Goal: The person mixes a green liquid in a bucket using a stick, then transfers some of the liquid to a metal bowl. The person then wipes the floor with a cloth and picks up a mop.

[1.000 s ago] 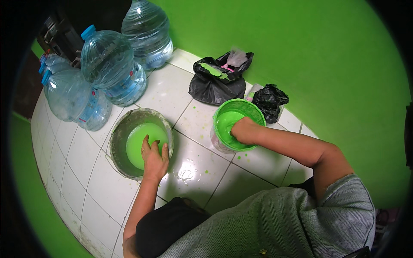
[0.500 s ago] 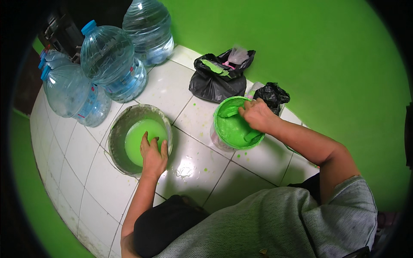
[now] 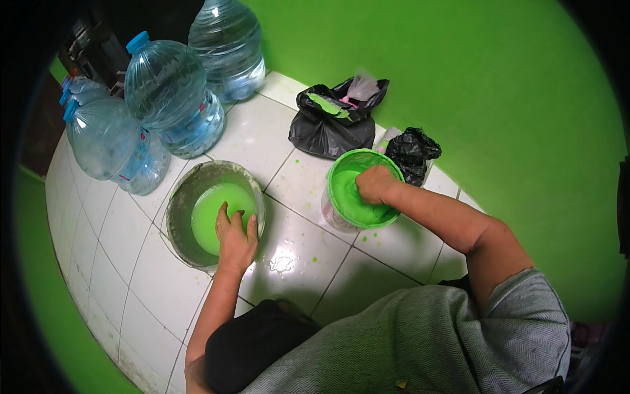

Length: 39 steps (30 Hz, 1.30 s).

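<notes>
While my right hand (image 3: 377, 186) reaches down into the tub (image 3: 335, 215) of green paint (image 3: 346, 202), its fingers curl inward with tips hidden, so I cannot tell whether they grip anything. My left hand (image 3: 236, 241) hangs, fingers apart, over the near edge of the bucket (image 3: 180, 220) of green liquid (image 3: 209, 226). Beyond my right hand sits a black bag (image 3: 331, 136).

Bucket (image 3: 184, 197) L, tub (image 3: 333, 211) R, both on flr (image 3: 315, 253), gap btwn. L grip (image 3: 236, 241) over bucket's near-R rim; R grip (image 3: 377, 185) in tub mouth. Bottles (image 3: 172, 98) behind/L of bucket. Bag (image 3: 331, 134) behind tub, 2nd bag (image 3: 415, 155) behind-R, both nr wall (image 3: 472, 98).
</notes>
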Available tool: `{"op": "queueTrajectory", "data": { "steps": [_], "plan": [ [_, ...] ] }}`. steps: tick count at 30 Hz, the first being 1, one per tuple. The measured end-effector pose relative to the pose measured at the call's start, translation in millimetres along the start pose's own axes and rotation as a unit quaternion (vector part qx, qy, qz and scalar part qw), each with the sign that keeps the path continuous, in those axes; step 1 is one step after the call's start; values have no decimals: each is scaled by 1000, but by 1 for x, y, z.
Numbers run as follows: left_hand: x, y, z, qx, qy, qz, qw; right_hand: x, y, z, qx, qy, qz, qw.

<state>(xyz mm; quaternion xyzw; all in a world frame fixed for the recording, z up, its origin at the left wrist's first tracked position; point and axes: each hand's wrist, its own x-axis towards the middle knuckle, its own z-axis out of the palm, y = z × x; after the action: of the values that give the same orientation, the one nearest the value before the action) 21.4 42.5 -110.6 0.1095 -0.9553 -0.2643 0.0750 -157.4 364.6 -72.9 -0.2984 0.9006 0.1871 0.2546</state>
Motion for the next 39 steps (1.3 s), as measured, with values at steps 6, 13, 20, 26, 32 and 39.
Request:
{"op": "queueTrajectory", "data": {
  "steps": [6,13,20,26,32,39],
  "plan": [
    [0,2,-2,4,-4,-2,1000,-1,-15,-3,147,21,38,988],
    [-1,3,-3,-4,-10,-11,1000,11,-9,18,40,118,52,991],
    [-1,5,-4,-12,-14,-18,1000,-4,-25,8,-84,-41,-4,996],
    [-1,3,-3,-3,-18,-16,1000,-6,-35,-15,49,-77,22,996],
    [-1,1,-3,-9,-11,-10,1000,10,-18,-6,74,50,69,994],
    [-1,3,-4,-12,-13,-17,1000,21,-6,19,-114,-20,-2,993]
  ]
}}
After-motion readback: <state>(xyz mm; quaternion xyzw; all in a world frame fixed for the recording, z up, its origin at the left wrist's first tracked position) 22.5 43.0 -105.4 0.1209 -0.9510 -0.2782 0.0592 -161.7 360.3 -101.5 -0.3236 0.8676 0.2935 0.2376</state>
